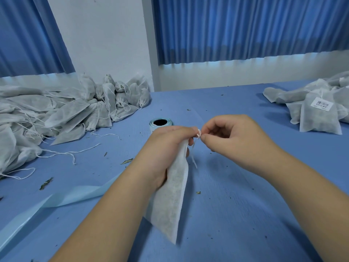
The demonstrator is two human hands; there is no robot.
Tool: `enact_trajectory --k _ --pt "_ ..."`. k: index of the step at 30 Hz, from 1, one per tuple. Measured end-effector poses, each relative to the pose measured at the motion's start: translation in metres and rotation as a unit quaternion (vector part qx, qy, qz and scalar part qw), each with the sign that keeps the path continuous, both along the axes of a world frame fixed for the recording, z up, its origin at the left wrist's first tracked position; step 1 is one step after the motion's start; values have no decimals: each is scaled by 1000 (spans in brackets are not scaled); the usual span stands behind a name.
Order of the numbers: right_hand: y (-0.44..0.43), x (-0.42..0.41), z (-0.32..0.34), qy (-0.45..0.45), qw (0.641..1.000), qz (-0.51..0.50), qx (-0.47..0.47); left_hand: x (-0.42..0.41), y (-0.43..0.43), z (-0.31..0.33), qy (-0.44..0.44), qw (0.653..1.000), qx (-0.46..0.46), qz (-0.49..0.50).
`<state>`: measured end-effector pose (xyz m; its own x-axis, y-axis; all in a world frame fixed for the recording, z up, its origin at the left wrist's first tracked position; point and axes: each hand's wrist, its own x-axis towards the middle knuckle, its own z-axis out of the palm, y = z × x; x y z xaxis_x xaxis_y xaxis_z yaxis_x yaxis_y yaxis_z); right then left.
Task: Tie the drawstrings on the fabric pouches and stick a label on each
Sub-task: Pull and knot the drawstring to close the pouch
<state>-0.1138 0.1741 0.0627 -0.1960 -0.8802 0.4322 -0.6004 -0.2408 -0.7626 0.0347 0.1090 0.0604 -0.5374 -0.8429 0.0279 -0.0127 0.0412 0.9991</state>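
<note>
Pouch [170, 201] in curled left hand [166, 148], drawstring [198, 133] seemingly in pinching right hand [232, 137].

I get a single view, from a wide-angle camera worn on the head. It faces forward and down over the counter [245, 195], close above the left hand [166, 148] and right hand [232, 137], reaching the curtains [245, 29] beyond.

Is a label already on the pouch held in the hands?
None shows on the visible side of the pouch; the other side is hidden.
</note>
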Motion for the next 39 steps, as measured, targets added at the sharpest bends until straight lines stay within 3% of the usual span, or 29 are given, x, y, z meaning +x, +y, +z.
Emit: enact_trajectory --k 5,12,20,28,31,34,39 --pt "2 0 2 -23 1000 7 15 1 0 0 -24 998 -53 24" --pt "2 -4 0 51 998 -10 44 1 -1 -3 -85 989 -122 25" --pt "1 -11 10 -182 983 14 -24 1 -6 -7 -108 987 -114 28" --pt "0 -4 7 -399 901 169 27 -1 -2 -7 -97 988 -112 30" --pt "0 -8 9 -432 879 190 73 -1 -5 -7 -94 983 -143 72" --pt "-1 -12 8 -435 878 167 107 -3 -5 -11 -112 975 -169 93" --pt "-7 -27 5 -437 887 93 116 -5 -4 -15 -151 974 -163 34"
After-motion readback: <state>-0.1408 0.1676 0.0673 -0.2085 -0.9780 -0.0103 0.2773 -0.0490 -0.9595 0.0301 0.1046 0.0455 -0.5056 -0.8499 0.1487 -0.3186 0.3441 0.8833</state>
